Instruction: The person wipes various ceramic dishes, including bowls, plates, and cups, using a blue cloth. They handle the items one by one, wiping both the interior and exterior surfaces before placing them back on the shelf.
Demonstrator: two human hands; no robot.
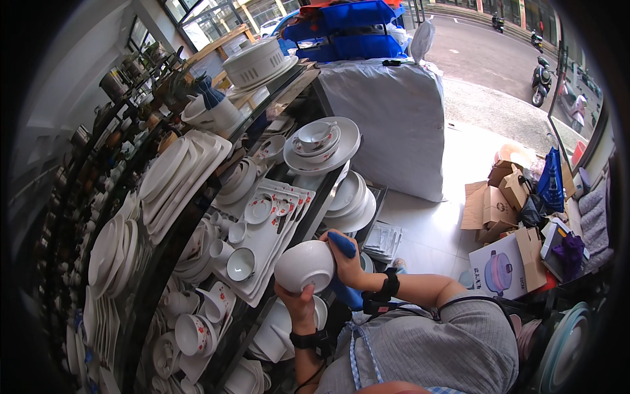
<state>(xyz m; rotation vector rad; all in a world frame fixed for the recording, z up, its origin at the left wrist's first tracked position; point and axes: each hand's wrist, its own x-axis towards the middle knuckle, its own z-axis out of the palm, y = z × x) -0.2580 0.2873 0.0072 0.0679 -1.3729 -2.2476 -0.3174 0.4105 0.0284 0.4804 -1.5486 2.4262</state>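
Note:
A white ceramic bowl (302,266) is tipped on its side in front of the shelves, its foot ring facing me. My left hand (299,303) grips it from below, thumb on the base near the foot ring. At the bowl's far side, my right hand (347,263) holds a blue cloth (342,245) by the rim. More of that cloth hangs below the hand. Close beyond the bowl lie stacked white rectangular trays (268,236) with red flower prints. A small white bowl (240,263) and a cup (221,250) stand on them.
Crowded black shelves hold tilted plates (182,177), floral bowls (194,335) and a large round plate (322,147) bearing stacked bowls. A wrapped grey-white block (384,123) supports blue plastic bins (354,34). Cardboard boxes (497,207) sit on the floor at right. Stacked plates (566,344) stand lower right.

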